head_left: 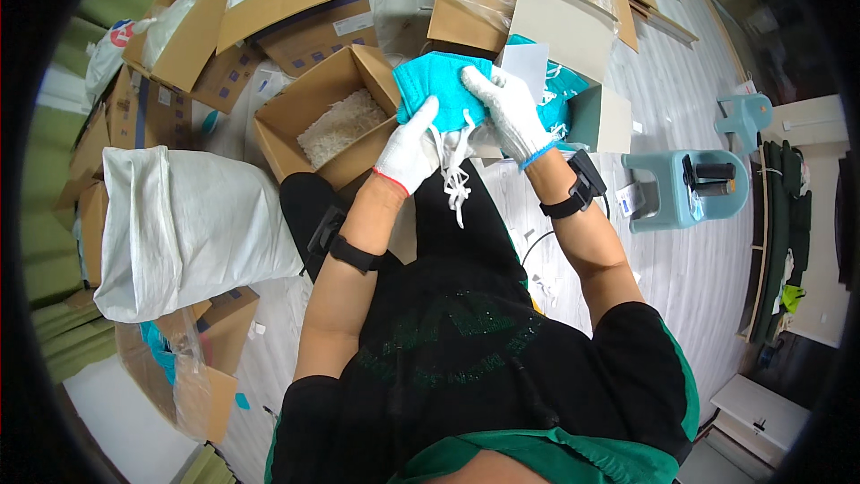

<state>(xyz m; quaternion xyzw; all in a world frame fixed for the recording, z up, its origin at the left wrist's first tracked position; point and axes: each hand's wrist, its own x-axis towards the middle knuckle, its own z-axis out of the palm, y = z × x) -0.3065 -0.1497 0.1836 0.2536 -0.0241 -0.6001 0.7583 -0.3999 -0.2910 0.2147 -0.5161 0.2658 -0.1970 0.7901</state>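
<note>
Teal face masks (pixel 439 81), which look like a small stack, are held up in front of me with white ear loops dangling below. My left hand (pixel 410 148), in a white knit glove with a red cuff, is closed on their lower left edge, thumb on the front. On the right edge, my right hand (pixel 509 112) grips them too, in a white glove with a blue cuff. Just right of it stands an open white carton (pixel 602 121) with more teal masks (pixel 563 85) inside. Left of the masks, a cardboard box (pixel 285 142) contains whitish loose material (pixel 340 125).
A large white woven sack (pixel 188 224) stands at my left, above an open box with a plastic liner (pixel 193 376). Several cartons (pixel 300 13) crowd the far side. Two light blue stools are at right, the nearer stool (pixel 658 188) bearing dark objects (pixel 712 179).
</note>
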